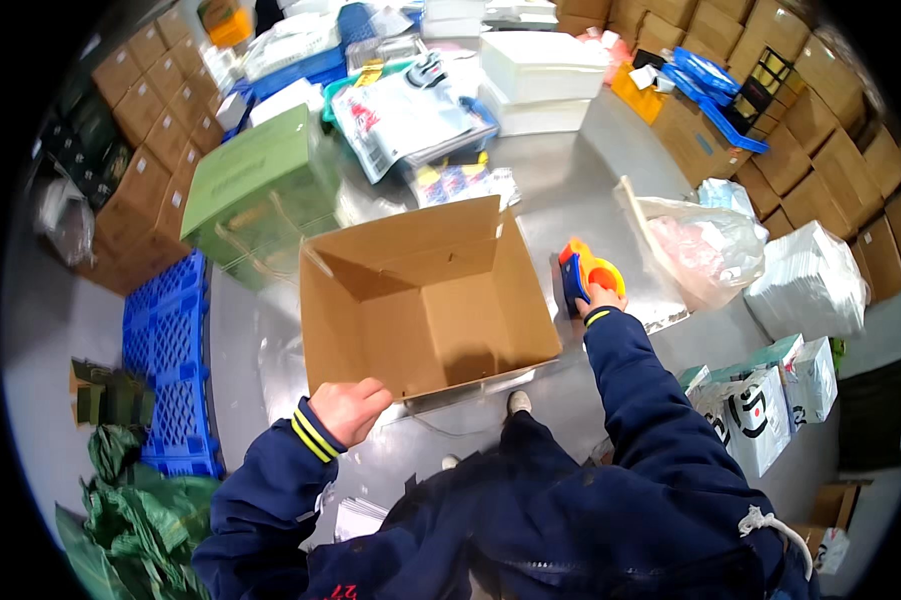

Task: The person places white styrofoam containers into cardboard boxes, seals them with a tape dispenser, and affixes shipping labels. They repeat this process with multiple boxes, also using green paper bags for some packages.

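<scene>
A large cardboard box stands in front of me with its top uncovered and nothing visible inside. My left hand is at the box's near left edge, its fingers curled; whether it pinches the edge is not plain. To the right of the box, my right hand is on a blue and orange tape dispenser with a yellow-orange roll, its fingers around the near end. The dispenser is at the metal table surface.
A green box stands behind left, and white foam boxes behind. A plastic bag of pink material and wrapped white stacks lie right. Blue plastic pallets are on the left; printed white packages stand low right.
</scene>
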{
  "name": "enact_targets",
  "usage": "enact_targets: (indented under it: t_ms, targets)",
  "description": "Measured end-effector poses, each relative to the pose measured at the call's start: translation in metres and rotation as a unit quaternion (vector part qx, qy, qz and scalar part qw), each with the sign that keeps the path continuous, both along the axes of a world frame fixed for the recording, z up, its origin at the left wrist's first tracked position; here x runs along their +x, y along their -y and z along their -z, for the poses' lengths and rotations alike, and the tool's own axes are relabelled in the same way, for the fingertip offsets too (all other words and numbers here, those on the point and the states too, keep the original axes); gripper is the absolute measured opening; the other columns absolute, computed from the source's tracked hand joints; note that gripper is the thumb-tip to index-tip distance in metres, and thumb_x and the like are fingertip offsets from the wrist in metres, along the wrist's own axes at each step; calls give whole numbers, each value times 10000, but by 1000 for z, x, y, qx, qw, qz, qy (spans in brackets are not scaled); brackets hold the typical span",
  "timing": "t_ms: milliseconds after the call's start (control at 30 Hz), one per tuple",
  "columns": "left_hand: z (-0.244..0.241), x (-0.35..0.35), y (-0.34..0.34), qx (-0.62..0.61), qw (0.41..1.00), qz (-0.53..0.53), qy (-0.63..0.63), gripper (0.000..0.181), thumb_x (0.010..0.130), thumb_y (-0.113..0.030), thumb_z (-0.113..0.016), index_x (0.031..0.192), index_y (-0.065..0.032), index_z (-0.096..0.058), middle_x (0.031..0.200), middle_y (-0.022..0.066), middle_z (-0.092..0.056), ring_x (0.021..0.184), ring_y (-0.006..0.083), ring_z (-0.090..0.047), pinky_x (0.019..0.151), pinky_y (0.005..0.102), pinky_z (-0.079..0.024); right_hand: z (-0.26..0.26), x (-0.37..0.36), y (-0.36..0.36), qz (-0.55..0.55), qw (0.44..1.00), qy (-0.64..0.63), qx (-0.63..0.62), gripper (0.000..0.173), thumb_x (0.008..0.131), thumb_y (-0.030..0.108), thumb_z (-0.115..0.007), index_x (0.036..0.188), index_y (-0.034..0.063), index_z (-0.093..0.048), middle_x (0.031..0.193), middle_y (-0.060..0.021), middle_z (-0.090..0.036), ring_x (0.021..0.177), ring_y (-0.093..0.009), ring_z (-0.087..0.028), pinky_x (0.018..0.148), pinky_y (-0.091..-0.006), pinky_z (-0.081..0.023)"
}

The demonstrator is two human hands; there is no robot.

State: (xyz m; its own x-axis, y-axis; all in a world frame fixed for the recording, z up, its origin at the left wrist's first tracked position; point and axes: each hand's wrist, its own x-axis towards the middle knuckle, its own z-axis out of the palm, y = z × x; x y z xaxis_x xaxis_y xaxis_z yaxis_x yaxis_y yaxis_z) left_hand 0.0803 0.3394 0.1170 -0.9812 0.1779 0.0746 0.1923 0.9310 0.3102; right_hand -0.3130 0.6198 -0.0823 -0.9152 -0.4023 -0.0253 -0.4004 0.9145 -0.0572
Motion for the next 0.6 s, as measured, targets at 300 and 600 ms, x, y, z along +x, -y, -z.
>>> enact_targets:
  t_ms: [300,600]
  targets:
    - [-34,-105,36,-120,972,-84,186,249,740,-233,-687,923,-82,-610,806,95,-596,744,308,-614,622,400,-509,-24,-87,-25,-79,984,154,49,492,726,492,-683,1028,108,-621,985,-125,-651,997,-284,-591,908,-457,-375]
    - [-94,-370,65,253,932,-257,48,685,774,-170,-712,1350,-18,-375,1293,127,-483,1121,238,-524,936,358,-429,-106,-392,71,-113,886,124,-431,561,818,422,-610,1180,-4,-550,1121,-201,-616,985,-320,-618,874,-377,-469]
